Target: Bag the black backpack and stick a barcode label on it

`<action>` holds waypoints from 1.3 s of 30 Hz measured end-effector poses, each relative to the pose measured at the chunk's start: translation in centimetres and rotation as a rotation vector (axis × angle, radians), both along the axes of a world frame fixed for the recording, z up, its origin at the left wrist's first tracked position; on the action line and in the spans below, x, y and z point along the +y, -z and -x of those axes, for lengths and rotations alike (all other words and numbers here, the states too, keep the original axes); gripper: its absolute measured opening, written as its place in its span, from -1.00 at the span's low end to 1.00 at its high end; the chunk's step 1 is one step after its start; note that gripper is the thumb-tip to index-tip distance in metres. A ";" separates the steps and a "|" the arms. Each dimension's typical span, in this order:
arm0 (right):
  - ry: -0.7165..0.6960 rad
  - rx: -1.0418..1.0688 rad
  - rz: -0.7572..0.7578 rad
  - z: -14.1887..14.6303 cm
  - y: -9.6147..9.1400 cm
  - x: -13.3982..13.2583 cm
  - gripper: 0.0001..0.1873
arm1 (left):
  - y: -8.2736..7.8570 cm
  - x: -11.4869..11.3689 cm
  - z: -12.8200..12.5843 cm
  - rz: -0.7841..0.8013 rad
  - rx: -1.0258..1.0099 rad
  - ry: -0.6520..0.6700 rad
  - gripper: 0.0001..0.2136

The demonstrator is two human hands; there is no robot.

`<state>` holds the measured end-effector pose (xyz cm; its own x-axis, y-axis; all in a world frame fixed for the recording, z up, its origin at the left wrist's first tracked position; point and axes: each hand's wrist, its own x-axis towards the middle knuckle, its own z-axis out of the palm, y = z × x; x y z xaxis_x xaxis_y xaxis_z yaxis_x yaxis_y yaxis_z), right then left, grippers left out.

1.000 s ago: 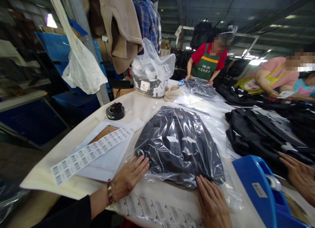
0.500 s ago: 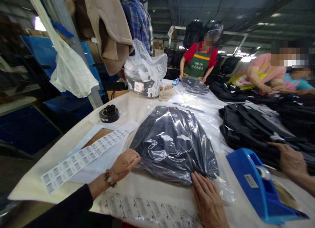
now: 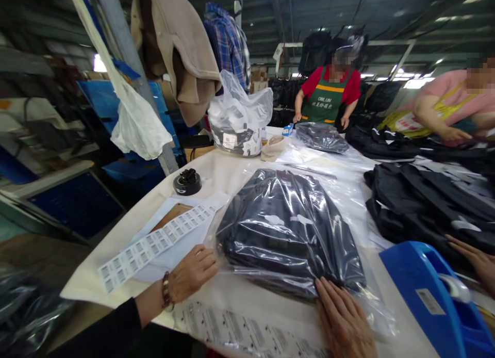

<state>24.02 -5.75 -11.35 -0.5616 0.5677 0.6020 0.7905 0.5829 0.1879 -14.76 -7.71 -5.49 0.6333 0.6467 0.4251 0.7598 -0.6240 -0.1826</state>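
a dark folded garment sealed in a clear plastic bag point(image 3: 288, 229) lay lengthwise away from the person on the white tabletop point(image 3: 228, 172), left hand point(image 3: 192, 273) curled gripping its near-left corner, right hand point(image 3: 344, 322) flat, fingers spread, pressing its near-right edge.

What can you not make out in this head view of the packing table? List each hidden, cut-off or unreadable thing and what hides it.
1. Right hand: wrist cut off by the bottom edge.
2. Blue tape dispenser: its end cut off by the lower right corner.
3. Barcode label strip: print too small to read.
4. Bagged dark garment: details lost under plastic glare.
5. Left hand: fingertips curl out of sight at the bag's edge.
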 end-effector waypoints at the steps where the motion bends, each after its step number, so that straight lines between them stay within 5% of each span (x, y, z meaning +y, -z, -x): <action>1: 0.002 -0.001 0.002 0.0 0.0 0.0 -0.52 | 0.2 0.0 0.1 -0.003 0.017 -0.016 -0.80; 13: -0.005 -0.006 0.009 0.1 0.1 0.0 -0.50 | -1.7 0.5 -0.6 0.119 0.114 -0.110 -0.67; 19: 0.004 0.017 -0.005 0.4 -0.5 -0.1 -0.50 | 0.0 0.1 -2.7 -0.016 -0.010 -0.032 -0.80; 29: 0.001 0.006 0.010 0.7 -0.9 -0.3 -0.54 | -1.3 2.4 -1.4 0.245 -0.056 -0.006 -0.73; 39: 0.007 0.033 0.045 0.7 -1.0 -0.5 -0.52 | -0.7 2.6 -1.3 0.300 -0.091 -0.203 -0.79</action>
<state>23.28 -6.21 -10.35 -0.5381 0.5984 0.5936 0.7998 0.5848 0.1355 -13.41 -5.10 -4.83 0.4473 0.8599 0.2459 0.8785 -0.4740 0.0597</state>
